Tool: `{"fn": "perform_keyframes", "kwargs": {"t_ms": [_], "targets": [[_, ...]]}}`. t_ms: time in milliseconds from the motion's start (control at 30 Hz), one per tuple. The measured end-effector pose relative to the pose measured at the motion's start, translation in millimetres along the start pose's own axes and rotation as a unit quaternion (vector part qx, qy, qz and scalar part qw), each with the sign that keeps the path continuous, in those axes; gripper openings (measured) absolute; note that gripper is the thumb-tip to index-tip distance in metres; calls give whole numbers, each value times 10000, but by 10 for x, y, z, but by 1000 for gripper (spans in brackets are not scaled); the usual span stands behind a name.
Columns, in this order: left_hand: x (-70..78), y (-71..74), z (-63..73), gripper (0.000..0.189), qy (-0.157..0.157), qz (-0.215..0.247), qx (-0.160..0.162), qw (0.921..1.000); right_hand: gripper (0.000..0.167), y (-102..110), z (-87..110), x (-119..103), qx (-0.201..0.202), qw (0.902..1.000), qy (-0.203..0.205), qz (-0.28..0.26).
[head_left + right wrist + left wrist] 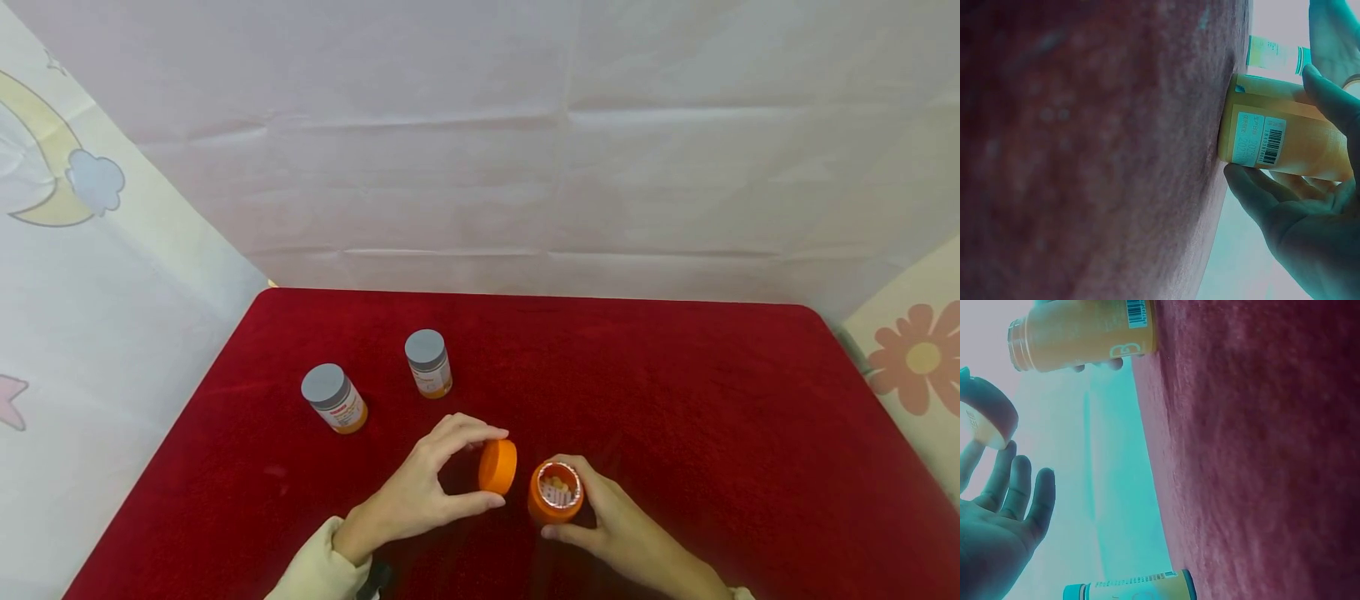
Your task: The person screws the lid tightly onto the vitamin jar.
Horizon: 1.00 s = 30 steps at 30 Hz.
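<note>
In the head view my left hand (416, 492) pinches an orange screw cap (498, 467) between thumb and fingers, its top tilted toward the right. My right hand (618, 529) grips an orange pill bottle (536, 510) from its right side. The bottle stands upright on the red cloth, uncapped, and several pale yellow tablets (556, 483) show inside its mouth. Cap and bottle are apart, with a small gap between them. A barcode label (1259, 139) is visible low on the bottle in the right wrist view.
Two capped bottles with grey lids stand left of the hands: one nearer the left edge (345, 410), the other farther back (432, 379). Red cloth (675, 375) covers the table. A pale wall sheet (465, 183) hangs behind it.
</note>
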<state>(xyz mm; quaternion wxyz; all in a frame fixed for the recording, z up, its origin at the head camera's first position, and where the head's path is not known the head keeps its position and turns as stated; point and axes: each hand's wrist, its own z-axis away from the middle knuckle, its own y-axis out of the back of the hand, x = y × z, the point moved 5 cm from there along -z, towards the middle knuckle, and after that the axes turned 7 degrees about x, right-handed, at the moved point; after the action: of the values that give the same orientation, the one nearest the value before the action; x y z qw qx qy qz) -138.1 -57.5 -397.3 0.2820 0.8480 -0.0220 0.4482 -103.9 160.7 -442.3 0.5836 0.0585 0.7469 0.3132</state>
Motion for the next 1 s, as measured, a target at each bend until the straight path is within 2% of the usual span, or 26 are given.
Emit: {"fn": "perform_keyframes", "kwargs": {"t_ms": [333, 567, 833, 1000], "targets": [[55, -44, -31, 61, -80, -58, -30, 9999, 59, -29, 2, -12, -37, 9999, 5, -168], [118, -80, -66, 57, -277, -89, -67, 9996, 59, -50, -7, -34, -199, 9990, -77, -393], [171, -121, -85, 56, -327, -249, -182, 9990, 59, -75, 0, -45, -237, 9987, 83, -438], [200, -162, -102, 57, -489, -401, -213, 9978, 60, -83, 1, -45, -140, 9991, 214, -332]]}}
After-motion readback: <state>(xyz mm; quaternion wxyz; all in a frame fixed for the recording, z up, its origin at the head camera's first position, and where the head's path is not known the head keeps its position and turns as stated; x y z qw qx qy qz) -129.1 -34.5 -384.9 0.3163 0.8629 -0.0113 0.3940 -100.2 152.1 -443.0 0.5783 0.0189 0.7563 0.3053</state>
